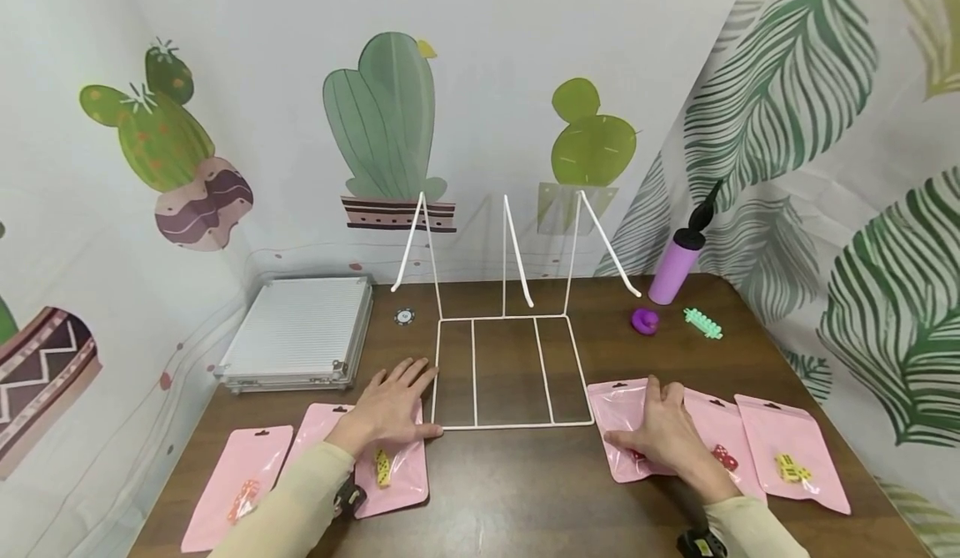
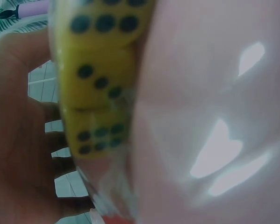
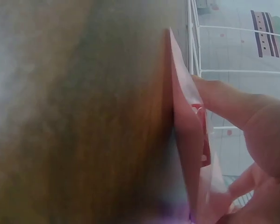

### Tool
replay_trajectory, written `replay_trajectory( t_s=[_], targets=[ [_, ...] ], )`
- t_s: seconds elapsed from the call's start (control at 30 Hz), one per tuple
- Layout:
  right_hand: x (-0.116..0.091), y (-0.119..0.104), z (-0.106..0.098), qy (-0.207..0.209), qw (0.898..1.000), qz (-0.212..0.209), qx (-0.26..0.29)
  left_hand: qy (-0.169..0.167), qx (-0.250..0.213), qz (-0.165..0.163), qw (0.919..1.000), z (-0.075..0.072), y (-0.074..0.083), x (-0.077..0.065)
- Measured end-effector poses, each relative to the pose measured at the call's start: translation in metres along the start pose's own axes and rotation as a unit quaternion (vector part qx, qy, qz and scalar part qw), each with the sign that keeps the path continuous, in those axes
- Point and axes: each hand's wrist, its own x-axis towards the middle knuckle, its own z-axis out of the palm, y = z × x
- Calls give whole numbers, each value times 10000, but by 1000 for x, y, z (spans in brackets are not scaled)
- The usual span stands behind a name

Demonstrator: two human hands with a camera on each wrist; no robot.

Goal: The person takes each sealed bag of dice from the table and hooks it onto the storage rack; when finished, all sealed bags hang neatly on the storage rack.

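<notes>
My left hand (image 1: 392, 406) lies with fingers spread over a pink zip bag (image 1: 407, 485) that has yellow dice (image 1: 383, 468) in its clear front. Its thumb reaches the near left corner of a white wire rack (image 1: 517, 427). In the left wrist view, the yellow dice (image 2: 100, 84) show close up beside the palm. My right hand (image 1: 667, 429) rests on another pink bag (image 1: 617, 404), thumb and fingers apart on its surface. Red dice (image 3: 203, 135) are inside that bag, mostly covered by the hand in the head view.
Further pink bags lie outward: one with reddish dice (image 1: 243, 500) at left, two at right with red dice (image 1: 725, 457) and yellow dice (image 1: 791, 468). A silver case (image 1: 296, 329), poker chip (image 1: 404, 315), purple duck (image 1: 644, 321), green toy (image 1: 702, 323) and purple pump (image 1: 675, 266) stand behind.
</notes>
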Motion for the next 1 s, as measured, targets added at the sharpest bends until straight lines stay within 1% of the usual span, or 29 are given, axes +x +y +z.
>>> replay_trajectory(
  t_s=[0.17, 0.3, 0.4, 0.5, 0.6, 0.7, 0.87, 1.0],
  targets=[
    [-1, -2, 2, 196, 9992, 48, 353, -4, 31, -25, 10000, -1, -1, -2],
    [-1, -2, 3, 308, 9979, 140, 556, 18, 75, 3, 10000, -2, -1, -1],
    [-1, -2, 1, 247, 9978, 215, 582, 1, 71, 19, 10000, -1, -1, -1],
    [0, -1, 0, 115, 9984, 234, 500, -7, 39, 10, 10000, 1, -1, 0],
    [2, -1, -2, 42, 9991, 110, 397, 20, 18, 2, 10000, 1, -1, 1],
    [2, 0, -5, 107, 9994, -54, 334, 59, 47, 4, 10000, 0, -1, 2],
    [1, 0, -9, 260, 9985, -198, 439, 5, 85, -56, 9999, -1, 0, 2],
    [1, 1, -10, 323, 9979, -255, 496, -58, 5, -92, 9999, -1, 0, 1]
  ],
)
